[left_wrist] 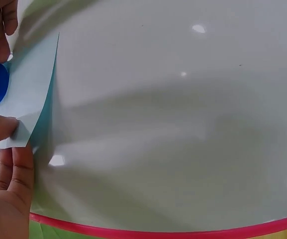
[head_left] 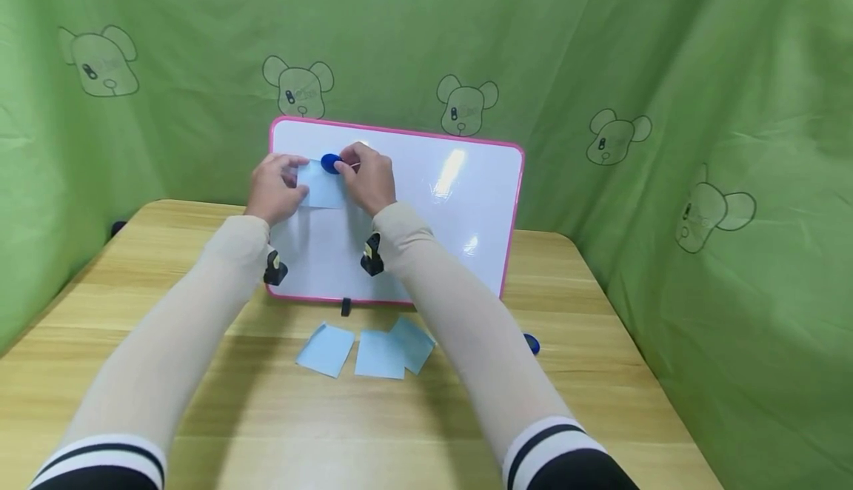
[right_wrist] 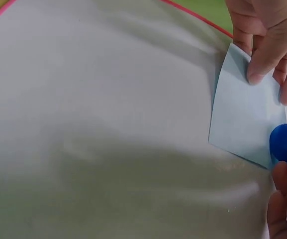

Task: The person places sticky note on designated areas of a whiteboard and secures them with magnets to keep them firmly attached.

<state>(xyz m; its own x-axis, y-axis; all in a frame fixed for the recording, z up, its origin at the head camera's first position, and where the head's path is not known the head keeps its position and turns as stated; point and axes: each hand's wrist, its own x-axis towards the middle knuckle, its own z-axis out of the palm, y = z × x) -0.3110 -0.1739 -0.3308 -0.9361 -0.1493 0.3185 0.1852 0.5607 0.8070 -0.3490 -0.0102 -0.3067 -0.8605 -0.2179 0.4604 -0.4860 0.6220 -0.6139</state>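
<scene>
Curtain: green cloth behind everything, beyond both hands.
Table: wooden table below the hands.
Board: whiteboard with pink rim, standing on the table, directly behind both hands.
Left hand: left hand pinches the held note at its left edge, thumb in front, fingers behind.
Right hand: right hand pinches the blue magnet between thumb and finger.
Held note vs. hands: between the two, in front of the board's upper left part; nearly square, no clear long axis. Left hand is the nearer, touching it.
Note's lower edge: stands off the board, per left wrist view.
Magnet vs. note: overlaps the note's top, toward the right hand. Cannot tell whether it bears on the board.
Loose notes: three blue notes on the table below the hands, two overlapping.
Spare magnet: second blue disc, right of and below the right hand, partly behind the forearm.
Clip: small black clip at the board's lower edge, below the hands.
Containers: none seen.
</scene>
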